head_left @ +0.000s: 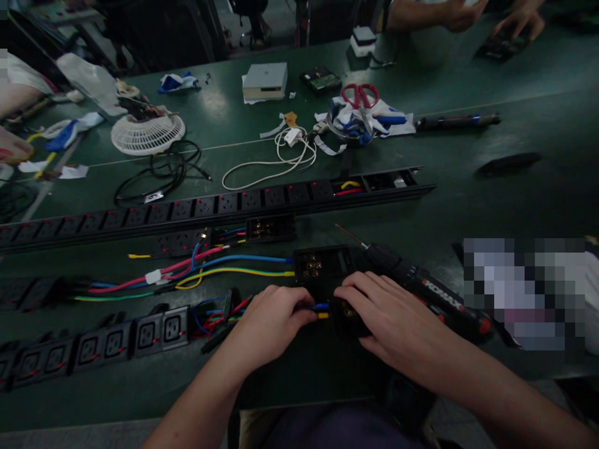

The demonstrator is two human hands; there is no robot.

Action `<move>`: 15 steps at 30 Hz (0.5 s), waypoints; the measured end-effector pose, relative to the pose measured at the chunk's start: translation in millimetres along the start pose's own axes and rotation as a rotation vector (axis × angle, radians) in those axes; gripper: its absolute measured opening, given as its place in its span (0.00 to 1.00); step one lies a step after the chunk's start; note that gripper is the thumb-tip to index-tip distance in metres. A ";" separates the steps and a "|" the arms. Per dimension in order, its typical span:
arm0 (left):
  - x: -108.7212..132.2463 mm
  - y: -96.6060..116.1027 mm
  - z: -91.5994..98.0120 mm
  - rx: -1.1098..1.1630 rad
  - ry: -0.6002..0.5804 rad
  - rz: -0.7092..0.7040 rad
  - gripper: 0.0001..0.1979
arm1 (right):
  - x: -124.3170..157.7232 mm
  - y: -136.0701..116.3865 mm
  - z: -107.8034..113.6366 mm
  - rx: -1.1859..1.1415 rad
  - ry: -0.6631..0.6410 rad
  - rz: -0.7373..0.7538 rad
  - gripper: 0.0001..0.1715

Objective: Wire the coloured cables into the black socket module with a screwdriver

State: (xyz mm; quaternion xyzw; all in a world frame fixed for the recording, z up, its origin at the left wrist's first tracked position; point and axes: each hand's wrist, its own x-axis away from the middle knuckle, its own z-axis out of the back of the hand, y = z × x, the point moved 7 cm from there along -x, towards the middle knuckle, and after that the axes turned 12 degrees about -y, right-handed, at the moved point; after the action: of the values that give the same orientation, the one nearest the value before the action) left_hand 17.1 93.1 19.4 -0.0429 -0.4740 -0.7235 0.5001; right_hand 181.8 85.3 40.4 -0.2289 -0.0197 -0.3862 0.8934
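**Both hands on small black terminal block, wiring half done**

Left hand pinches the blue and yellow wire ends between thumb and fingertips, grip pressed together on them. Right hand lies over a small black terminal block, fingers curled down on it, holding it flat on the dark green worktop; how tightly it clamps cannot be told. Block sits at the near edge, just in front of the person, between the two hands.

Just beyond it, a second open black module shows brass screw terminals, with a blue lead and a yellow-green lead already running into its left side. A cordless screwdriver lies right of that, partly under the right wrist, not held.

Judged progress: midway. The long socket strip has its right end open with loose wires inside, and another small module lies wired beside it. A row of socket units at left has a tangle of red, blue and black wires still free at its end. The wires at the near block look not yet screwed in.

Further back: scissors, a white cable, a white fan grille. Another person's hands work at the far edge.
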 end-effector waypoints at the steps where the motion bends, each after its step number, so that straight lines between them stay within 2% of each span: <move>1: -0.6 0.0 0.9 0.021 0.001 -0.008 0.06 | 0.1 -0.7 0.5 0.005 0.003 -0.002 0.42; 11: 1.0 0.7 2.8 0.085 -0.032 -0.056 0.06 | 3.6 -18.0 13.5 0.080 0.081 0.063 0.46; 15: 0.7 2.9 3.0 0.040 -0.027 -0.048 0.05 | -1.4 -19.1 8.5 0.104 0.057 0.055 0.43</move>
State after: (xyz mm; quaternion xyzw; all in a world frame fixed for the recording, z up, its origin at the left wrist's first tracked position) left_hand 17.6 94.6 23.2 -0.0312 -0.4959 -0.7250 0.4770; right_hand 168.7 78.5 55.2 -0.1718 -0.0081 -0.3662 0.9145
